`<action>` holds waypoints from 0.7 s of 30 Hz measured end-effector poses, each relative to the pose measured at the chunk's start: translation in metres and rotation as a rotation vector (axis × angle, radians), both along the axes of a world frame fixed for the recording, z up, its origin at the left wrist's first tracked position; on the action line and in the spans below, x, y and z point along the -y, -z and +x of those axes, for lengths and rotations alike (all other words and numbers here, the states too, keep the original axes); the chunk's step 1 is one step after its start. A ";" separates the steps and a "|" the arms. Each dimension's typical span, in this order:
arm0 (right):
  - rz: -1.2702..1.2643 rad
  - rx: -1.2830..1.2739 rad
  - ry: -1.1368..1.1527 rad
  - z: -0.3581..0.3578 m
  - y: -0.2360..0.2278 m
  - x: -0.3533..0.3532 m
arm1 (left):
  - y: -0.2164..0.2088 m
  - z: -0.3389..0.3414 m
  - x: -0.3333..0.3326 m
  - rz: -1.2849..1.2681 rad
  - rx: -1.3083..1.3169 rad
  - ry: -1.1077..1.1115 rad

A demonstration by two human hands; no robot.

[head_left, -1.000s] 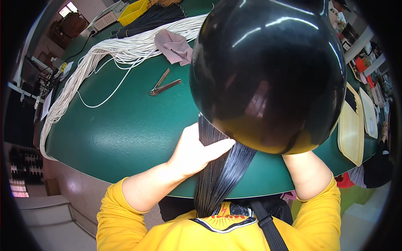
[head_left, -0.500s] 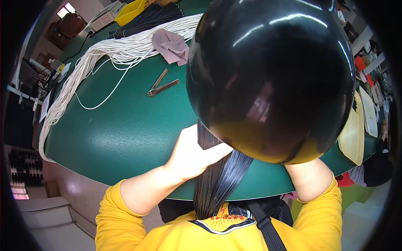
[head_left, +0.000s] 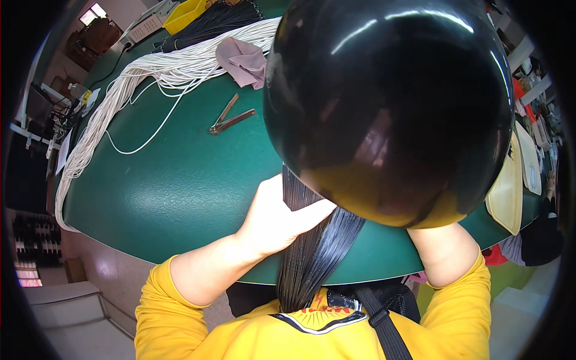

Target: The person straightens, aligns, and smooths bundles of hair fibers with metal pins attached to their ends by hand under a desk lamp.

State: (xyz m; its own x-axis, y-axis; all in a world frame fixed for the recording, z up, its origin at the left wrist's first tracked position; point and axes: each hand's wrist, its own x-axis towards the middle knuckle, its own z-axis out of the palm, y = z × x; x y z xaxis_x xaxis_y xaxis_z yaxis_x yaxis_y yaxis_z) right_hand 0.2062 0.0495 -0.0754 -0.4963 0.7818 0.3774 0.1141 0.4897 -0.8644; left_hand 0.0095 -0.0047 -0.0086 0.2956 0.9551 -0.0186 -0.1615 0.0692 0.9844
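My left hand (head_left: 282, 217) is closed around a bundle of thin black wires (head_left: 306, 258). The bundle runs from under a large glossy black dome (head_left: 387, 120) down toward my lap, and its strands split in two below the hand. Where my right forearm (head_left: 443, 252) ends, the dome covers the right hand, so neither its fingers nor anything in them shows. The dome also hides the far end of the bundle. Beyond my left hand, a V-shaped metal hand tool (head_left: 228, 120) lies spread on the green table (head_left: 174, 198).
A long bundle of white cords (head_left: 114, 120) curves along the table's left and far side. A mauve cloth (head_left: 243, 62) lies against it. Behind are more black wires (head_left: 213, 27) and a yellow bin (head_left: 185, 16). Pale yellow trays (head_left: 505, 195) stand at the right edge.
The dome has shifted slightly, and the table things sit a little higher and further left in view. My left hand keeps its grip on the black wires.
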 end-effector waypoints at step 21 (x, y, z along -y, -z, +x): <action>-0.019 0.090 -0.069 -0.003 -0.010 0.011 | 0.001 -0.007 -0.003 -0.002 -0.006 0.080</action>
State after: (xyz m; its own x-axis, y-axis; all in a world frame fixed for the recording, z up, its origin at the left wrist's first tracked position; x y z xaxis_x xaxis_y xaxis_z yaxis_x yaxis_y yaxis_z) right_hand 0.2029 0.0382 -0.0658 -0.5801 0.7512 0.3148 0.1580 0.4829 -0.8613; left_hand 0.0020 -0.0018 -0.0098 0.3711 0.9283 -0.0224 -0.1496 0.0836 0.9852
